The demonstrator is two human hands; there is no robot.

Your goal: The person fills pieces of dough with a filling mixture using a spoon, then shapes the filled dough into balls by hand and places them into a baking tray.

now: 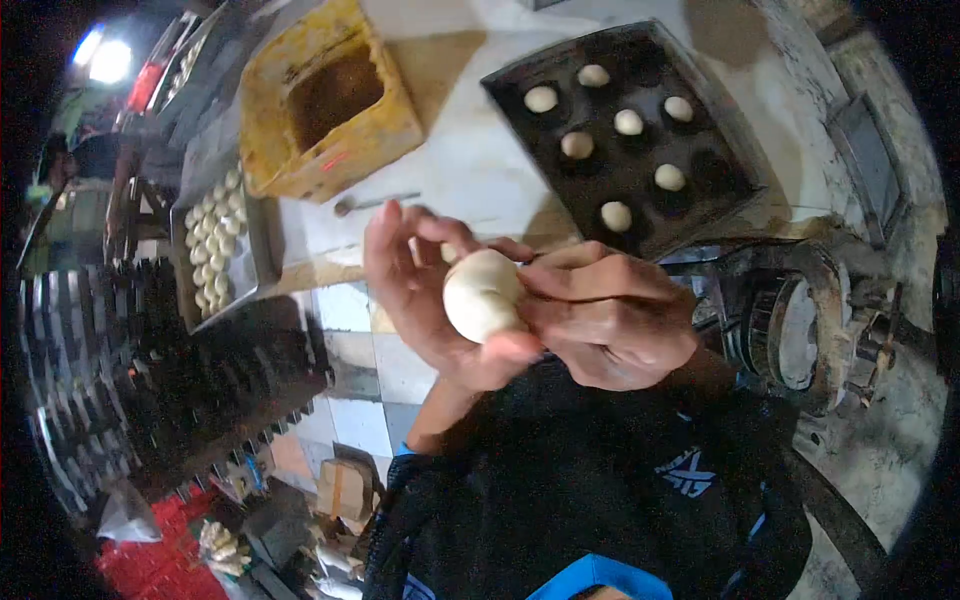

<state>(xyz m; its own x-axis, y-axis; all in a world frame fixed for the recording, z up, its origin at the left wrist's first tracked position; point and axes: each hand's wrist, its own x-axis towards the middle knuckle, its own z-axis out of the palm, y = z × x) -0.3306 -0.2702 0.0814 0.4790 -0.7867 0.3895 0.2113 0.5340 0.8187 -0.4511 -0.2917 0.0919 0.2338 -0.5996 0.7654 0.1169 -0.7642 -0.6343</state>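
Observation:
A smooth, pale dough ball (480, 293) is held up in front of my chest. My left hand (425, 300) is curved around it, with the thumb across its lower edge and the fingers bent behind it. My right hand (615, 318) has its fingers pressed together at the ball's right side, pinching the dough there. Beyond my hands, a dark tray (640, 88) on the table holds several dough balls (628, 122) spaced apart.
A yellow square container (335, 165) stands on the table (460, 130), with a thin tool (375, 204) before it. Farther left, a metal tray (262, 240) holds many dough balls. Dark racks (160, 380) are at left; a round metal-framed object (795, 330) is at right.

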